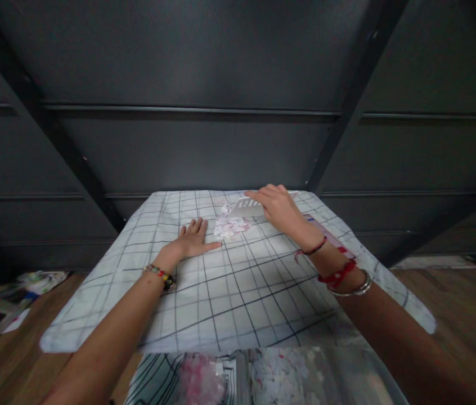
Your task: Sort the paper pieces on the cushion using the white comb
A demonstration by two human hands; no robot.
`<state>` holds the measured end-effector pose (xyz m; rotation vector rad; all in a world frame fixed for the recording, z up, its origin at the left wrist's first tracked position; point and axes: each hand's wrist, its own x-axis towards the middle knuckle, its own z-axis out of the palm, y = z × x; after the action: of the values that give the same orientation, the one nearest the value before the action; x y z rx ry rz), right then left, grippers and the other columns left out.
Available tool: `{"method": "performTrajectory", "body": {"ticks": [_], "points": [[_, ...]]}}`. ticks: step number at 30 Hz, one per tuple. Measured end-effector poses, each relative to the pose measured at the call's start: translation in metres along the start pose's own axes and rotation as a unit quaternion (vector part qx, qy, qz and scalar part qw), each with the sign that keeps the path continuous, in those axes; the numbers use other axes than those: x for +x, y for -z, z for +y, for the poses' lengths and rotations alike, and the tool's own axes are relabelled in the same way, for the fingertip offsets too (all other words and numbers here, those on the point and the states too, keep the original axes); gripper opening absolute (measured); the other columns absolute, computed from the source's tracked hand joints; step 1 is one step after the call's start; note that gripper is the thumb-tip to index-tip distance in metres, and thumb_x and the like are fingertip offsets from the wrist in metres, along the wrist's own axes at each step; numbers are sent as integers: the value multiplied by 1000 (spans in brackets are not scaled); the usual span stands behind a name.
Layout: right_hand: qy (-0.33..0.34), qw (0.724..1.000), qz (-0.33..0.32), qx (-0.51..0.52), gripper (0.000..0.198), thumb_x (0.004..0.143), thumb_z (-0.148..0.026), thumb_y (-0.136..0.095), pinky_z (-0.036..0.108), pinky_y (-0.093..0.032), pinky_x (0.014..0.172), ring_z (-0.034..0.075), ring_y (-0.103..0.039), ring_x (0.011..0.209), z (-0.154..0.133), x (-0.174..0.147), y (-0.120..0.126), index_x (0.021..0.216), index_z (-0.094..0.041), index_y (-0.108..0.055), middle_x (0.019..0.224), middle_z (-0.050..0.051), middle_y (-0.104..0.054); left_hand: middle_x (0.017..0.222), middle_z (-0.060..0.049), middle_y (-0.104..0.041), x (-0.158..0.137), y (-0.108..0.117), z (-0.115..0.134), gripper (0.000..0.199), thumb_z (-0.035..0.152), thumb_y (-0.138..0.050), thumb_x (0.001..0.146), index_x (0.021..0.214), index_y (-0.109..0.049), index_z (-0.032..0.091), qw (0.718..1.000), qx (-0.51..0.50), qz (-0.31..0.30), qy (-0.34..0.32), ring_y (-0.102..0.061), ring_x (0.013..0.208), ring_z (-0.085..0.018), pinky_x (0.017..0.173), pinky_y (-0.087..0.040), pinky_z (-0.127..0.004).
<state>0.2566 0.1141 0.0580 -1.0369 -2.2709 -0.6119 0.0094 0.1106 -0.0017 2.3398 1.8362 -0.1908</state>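
Observation:
My left hand (192,238) lies flat on the checked tablecloth (204,292), fingers spread and thumb pointing at a small heap of white and pinkish paper scraps (232,226). In my right hand (278,207) is a white plastic piece with slots (246,208), gripped along its upper edge. It stands tilted, its lower edge against the right side of the heap. Its exact kind cannot be made out, and my fingers hide part of it. Under my right forearm lies a flat pinkish item, perhaps a phone (326,233).
Dark panels (204,152) rise right behind the table. At the near edge stand a clear container (331,371) with white scraps and a striped cloth (157,377) bearing a pink bundle (200,377). Clutter (41,281) lies on the wooden floor at left.

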Motion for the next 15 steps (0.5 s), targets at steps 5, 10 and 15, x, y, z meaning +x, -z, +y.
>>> {"method": "performTrajectory", "body": {"ticks": [5,10,15], "points": [[9,998,64,6,50,78,3,-34,33,-32,71,18,-51,82,4,-15,-16,116,-17,-60,85,5,-65,155,-14,-6,-2,-13,0,94,73,-25,85,150,-12,7,1000,6,27,1,-4,141,-33,111,-11,-49],[25,994,102,9,45,83,2,-34,32,-30,69,17,-50,76,-4,-30,-26,111,-18,-62,79,3,-64,155,-13,-6,1,-12,0,94,73,-27,85,150,-13,7,1000,6,13,3,-4,141,-34,111,-12,-50],[73,994,77,14,40,83,3,-36,31,-31,69,16,-51,76,-13,-28,-20,107,-16,-61,81,2,-66,155,-13,-5,0,-9,3,94,72,-27,85,150,-12,6,1000,19,2,13,-2,141,-33,112,-11,-49]]}}
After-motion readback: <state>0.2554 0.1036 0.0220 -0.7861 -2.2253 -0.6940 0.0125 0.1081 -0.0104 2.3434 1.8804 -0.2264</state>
